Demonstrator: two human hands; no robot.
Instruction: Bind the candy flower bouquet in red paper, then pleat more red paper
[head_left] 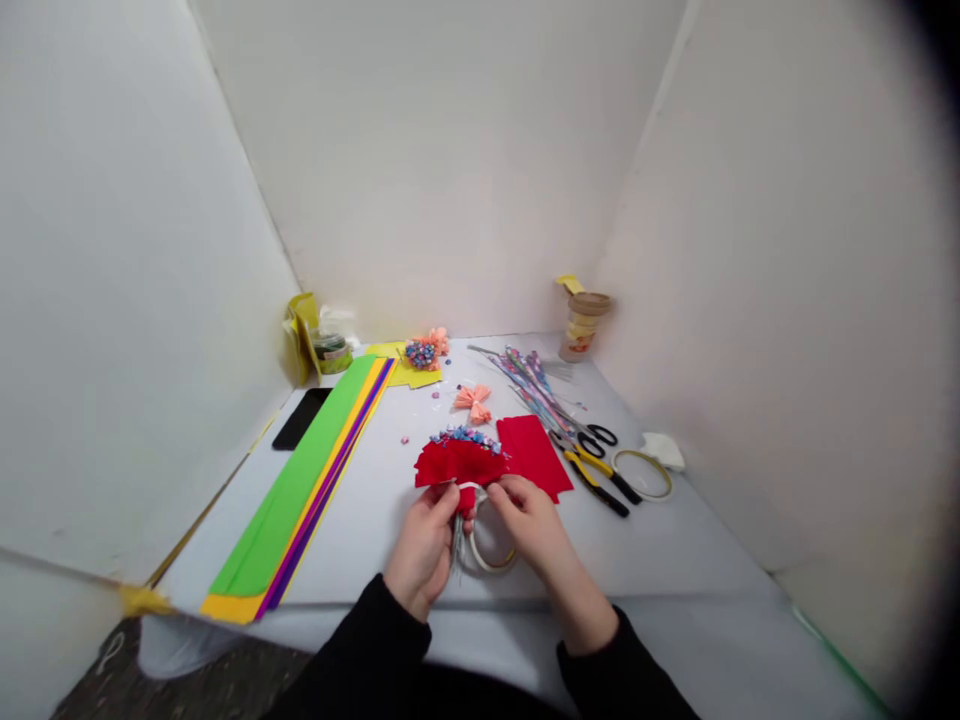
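In the head view my left hand (425, 535) is closed around the gathered base of a red crepe paper flower (457, 461). Small blue and pink buds (466, 434) stick out along its top, and thin wire stems (457, 550) hang below. My right hand (529, 515) pinches white tape at the flower's base; a strip of it crosses the red paper. The tape roll (495, 567) hangs between my hands, partly hidden by the right one. Just behind my right hand lies a stack of red crepe paper (536, 455).
Coloured paper strips (300, 490) and a black phone (301, 419) lie at left. To the right are yellow-handled pliers (600, 480), black-handled scissors (598, 440) and another tape roll (643, 474). Bud stems (536, 385), a peach paper bow (473, 402) and a cup (583, 327) stand farther back.
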